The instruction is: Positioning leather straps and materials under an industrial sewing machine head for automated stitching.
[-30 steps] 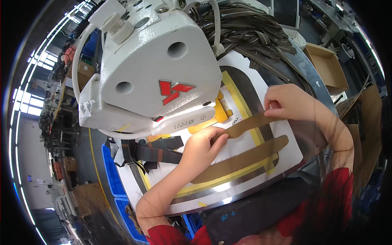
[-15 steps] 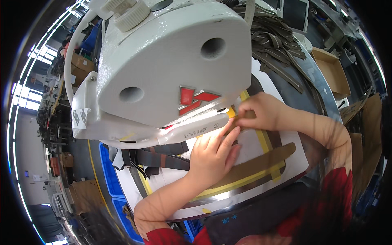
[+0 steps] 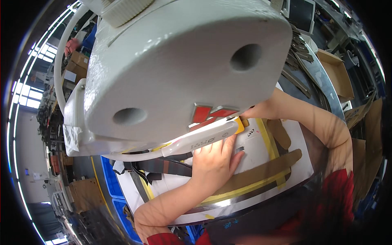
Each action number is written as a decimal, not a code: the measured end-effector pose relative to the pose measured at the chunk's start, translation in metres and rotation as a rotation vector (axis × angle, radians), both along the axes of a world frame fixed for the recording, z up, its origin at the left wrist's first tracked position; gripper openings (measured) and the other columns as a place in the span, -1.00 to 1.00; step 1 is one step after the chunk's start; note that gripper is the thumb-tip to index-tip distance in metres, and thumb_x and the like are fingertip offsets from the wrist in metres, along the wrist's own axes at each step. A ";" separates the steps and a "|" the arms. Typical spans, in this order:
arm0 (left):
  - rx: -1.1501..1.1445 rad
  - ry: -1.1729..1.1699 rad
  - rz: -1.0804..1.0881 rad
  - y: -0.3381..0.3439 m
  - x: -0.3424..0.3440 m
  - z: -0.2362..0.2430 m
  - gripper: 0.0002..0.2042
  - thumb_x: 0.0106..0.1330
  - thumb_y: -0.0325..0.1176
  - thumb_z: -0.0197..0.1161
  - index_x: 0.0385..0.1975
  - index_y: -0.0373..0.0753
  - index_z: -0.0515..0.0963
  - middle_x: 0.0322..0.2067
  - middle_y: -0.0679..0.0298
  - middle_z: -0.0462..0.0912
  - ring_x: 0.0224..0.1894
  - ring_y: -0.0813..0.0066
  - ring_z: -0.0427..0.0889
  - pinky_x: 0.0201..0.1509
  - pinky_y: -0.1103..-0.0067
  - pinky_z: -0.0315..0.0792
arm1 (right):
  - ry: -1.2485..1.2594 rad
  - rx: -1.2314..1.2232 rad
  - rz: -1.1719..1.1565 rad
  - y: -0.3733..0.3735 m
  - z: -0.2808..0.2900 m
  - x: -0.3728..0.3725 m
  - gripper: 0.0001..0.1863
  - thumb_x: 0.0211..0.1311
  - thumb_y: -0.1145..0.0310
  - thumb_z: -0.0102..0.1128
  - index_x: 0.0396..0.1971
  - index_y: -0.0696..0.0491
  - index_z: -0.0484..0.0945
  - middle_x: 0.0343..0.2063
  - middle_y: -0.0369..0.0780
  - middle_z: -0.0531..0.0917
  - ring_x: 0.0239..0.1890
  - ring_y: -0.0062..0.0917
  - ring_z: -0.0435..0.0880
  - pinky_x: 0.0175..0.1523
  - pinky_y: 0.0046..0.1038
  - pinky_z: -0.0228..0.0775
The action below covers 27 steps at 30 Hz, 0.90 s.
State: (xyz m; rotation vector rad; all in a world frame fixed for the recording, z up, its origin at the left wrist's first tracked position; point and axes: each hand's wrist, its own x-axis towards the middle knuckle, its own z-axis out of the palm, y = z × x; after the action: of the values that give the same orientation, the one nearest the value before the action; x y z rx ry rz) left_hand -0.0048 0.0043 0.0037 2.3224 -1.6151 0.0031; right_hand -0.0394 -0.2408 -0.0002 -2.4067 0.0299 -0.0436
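Observation:
A white sewing machine head (image 3: 183, 73) with a red emblem fills the upper middle. Along its lower edge runs a slim white lamp (image 3: 200, 141), lit, with a yellow end piece (image 3: 240, 125). My left hand (image 3: 212, 163) lies flat on the white work surface (image 3: 249, 157) below the lamp, its fingertips partly hidden by it. A small dark piece (image 3: 239, 150) shows by its thumb. My right hand (image 3: 265, 108) reaches behind the machine's right side; its fingers are mostly hidden, and what they touch cannot be seen.
A brown strip (image 3: 261, 171) lies beside yellow tape (image 3: 232, 192) on the surface. Dark fabric strips (image 3: 163, 166) sit left of my left hand. Blue bins (image 3: 109, 177) stand below the left edge. More strips (image 3: 300, 81) and an open cardboard box (image 3: 335, 75) are at right.
The view has shifted, and the machine head looks larger. My right hand has gone farther behind the machine. The left hand's fingers now lie flatter, and a brown piece shows at right.

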 end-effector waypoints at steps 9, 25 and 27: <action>0.013 0.024 0.017 -0.003 -0.001 0.002 -0.41 0.16 -0.13 0.36 0.20 -0.20 0.43 0.18 0.13 0.45 0.11 0.17 0.47 0.12 0.29 0.30 | 0.027 0.030 0.006 -0.005 -0.003 0.002 -0.66 -0.02 0.20 0.35 -0.42 0.22 0.67 -0.61 -0.05 0.63 -0.50 -0.23 0.65 -0.31 -0.34 0.45; -0.077 -0.085 0.008 -0.015 0.002 0.004 -0.41 0.10 -0.07 0.41 0.03 -0.35 0.47 -0.01 0.14 0.48 -0.06 0.09 0.52 -0.04 0.27 0.34 | 0.192 -0.405 -0.212 -0.052 0.036 -0.058 -0.49 0.02 -0.21 0.30 -0.49 0.01 0.57 -0.56 -0.18 0.63 -0.38 -0.26 0.65 -0.25 -0.27 0.42; -0.089 -0.094 0.011 -0.015 0.002 0.002 -0.43 0.10 -0.07 0.41 0.00 -0.35 0.49 -0.01 0.13 0.48 -0.04 0.08 0.50 -0.03 0.27 0.34 | 0.197 -0.523 -0.359 -0.072 0.040 -0.076 -0.55 0.00 -0.11 0.36 -0.49 0.01 0.56 -0.47 -0.21 0.63 -0.36 -0.27 0.64 -0.23 -0.27 0.42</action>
State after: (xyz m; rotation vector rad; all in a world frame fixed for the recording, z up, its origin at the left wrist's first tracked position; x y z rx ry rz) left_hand -0.0029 -0.0112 0.0057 2.2939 -1.6117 0.1853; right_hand -0.1158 -0.3133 0.0396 -2.8865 0.6102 0.0241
